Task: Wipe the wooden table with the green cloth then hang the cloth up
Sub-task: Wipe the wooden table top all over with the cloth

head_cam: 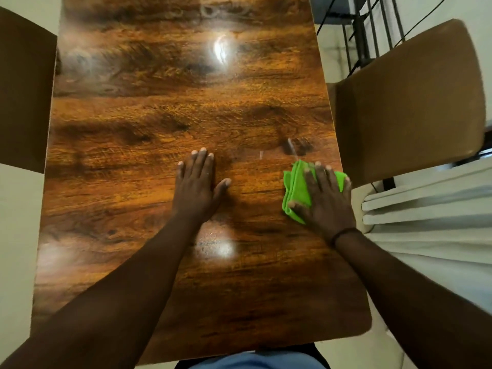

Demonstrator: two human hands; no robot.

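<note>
Glossy wooden table (165,134) under bright lamp glare, pale floor all around. Green cloth (296,187) folded into a thick pad, lying close to the table's right edge, about mid-length. Right hand (326,198) pressed flat on top of it — fingers spread, palm down, not clutching, just pinning the pad to the wood. Left hand (198,186) open too, flat on bare wood near the table's centre line, holding nothing, apparently bracing.

Wiping step in hand, by the look of it. Best kept that way: palm low, even pressure, pad kept folded so no corner trails off the edge. Long overlapping strokes with the grain likely to serve well, working from this right edge across. Faint smears and ring marks (213,10) visible at the far end — worth a firmer pass there. Care near the edge, with the tan chair (410,97) just beside the table. Darker chair (24,91) at the left edge. No hanging spot for the cloth evident.
</note>
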